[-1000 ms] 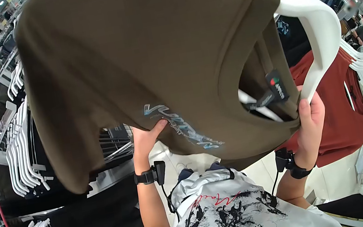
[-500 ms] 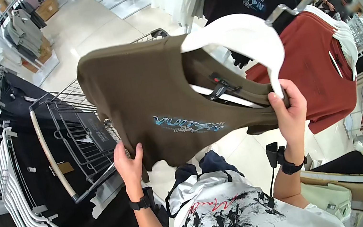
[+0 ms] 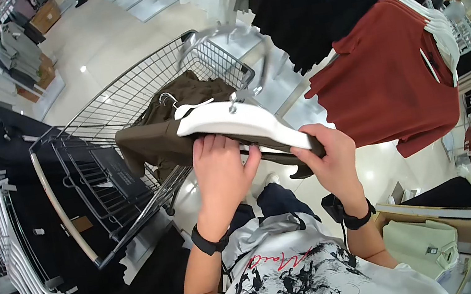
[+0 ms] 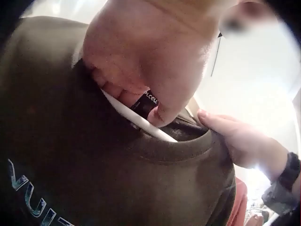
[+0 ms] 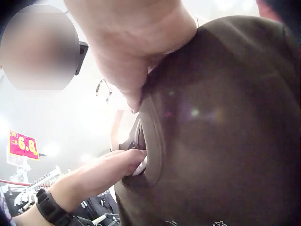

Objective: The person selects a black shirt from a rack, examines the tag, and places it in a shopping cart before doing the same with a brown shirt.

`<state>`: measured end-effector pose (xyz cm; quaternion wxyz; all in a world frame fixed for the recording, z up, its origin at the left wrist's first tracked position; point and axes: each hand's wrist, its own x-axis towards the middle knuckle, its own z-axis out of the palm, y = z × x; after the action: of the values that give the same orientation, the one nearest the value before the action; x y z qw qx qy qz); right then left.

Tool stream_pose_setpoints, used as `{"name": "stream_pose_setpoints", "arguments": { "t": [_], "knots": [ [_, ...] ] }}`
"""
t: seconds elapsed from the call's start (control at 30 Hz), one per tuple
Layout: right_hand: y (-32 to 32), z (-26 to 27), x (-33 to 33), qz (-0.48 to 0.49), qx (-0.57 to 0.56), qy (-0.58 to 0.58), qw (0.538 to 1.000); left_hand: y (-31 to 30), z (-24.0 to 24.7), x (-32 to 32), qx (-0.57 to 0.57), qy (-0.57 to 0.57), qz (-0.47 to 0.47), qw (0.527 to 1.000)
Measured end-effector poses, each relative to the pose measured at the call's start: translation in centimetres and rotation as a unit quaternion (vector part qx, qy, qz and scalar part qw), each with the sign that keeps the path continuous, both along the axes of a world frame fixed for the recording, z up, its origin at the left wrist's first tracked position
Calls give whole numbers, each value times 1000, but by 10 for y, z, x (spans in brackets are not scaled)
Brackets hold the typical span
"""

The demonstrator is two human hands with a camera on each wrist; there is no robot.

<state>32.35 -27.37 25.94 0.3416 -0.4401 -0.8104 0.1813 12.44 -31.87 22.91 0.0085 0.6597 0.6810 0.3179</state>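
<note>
A dark olive-brown T-shirt (image 3: 146, 139) hangs on a white hanger (image 3: 237, 120) in front of the body, its shoulder line facing up in the head view. My left hand (image 3: 221, 171) reaches into the neck opening, fingers curled over the collar beside the hanger; its fingertips are hidden inside. In the left wrist view a white bar (image 4: 136, 117) and a dark label (image 4: 146, 101) show under that hand. My right hand (image 3: 333, 158) grips the shirt's other shoulder together with the hanger end, thumb on the near side. Blue-white lettering (image 4: 35, 202) marks the shirt's chest.
A wire shopping cart (image 3: 107, 97) stands ahead to the left, with brown clothing (image 3: 187, 89) in it. Rust-red shirts (image 3: 390, 79) and a black shirt (image 3: 317, 0) hang to the right. White hangers (image 3: 23, 266) line a rack at left. A pale green bag (image 3: 423, 246) lies lower right.
The shirt came down from high in front and turned from chest-facing to shoulder line up. My left hand left the shirt's lower part and moved into the neck opening; the right kept its shoulder grip.
</note>
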Motion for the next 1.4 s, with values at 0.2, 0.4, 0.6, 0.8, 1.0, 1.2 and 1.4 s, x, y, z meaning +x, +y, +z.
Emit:
{"name": "stream_pose_setpoints", "arguments": {
  "t": [0.2,0.4,0.6,0.8,1.0,1.2,1.4],
  "knots": [
    [13,-21,16,68,47,-24,996,42,-65,0,-47,-61,-158,985],
    [45,-44,51,74,27,15,997,76,-89,13,-177,3,-213,961],
    [82,-64,102,85,-1,31,996,112,-123,58,-114,-110,-231,960],
    [117,-80,142,91,-20,38,995,154,-112,117,-313,7,-222,923],
    [136,-92,163,93,-14,61,994,139,-88,160,-192,-20,-93,977],
    [146,-97,176,59,-47,36,996,114,-47,179,-90,-60,-22,994],
    [155,-102,180,28,-51,41,997,89,-26,172,-20,-240,20,970]
  ]
}}
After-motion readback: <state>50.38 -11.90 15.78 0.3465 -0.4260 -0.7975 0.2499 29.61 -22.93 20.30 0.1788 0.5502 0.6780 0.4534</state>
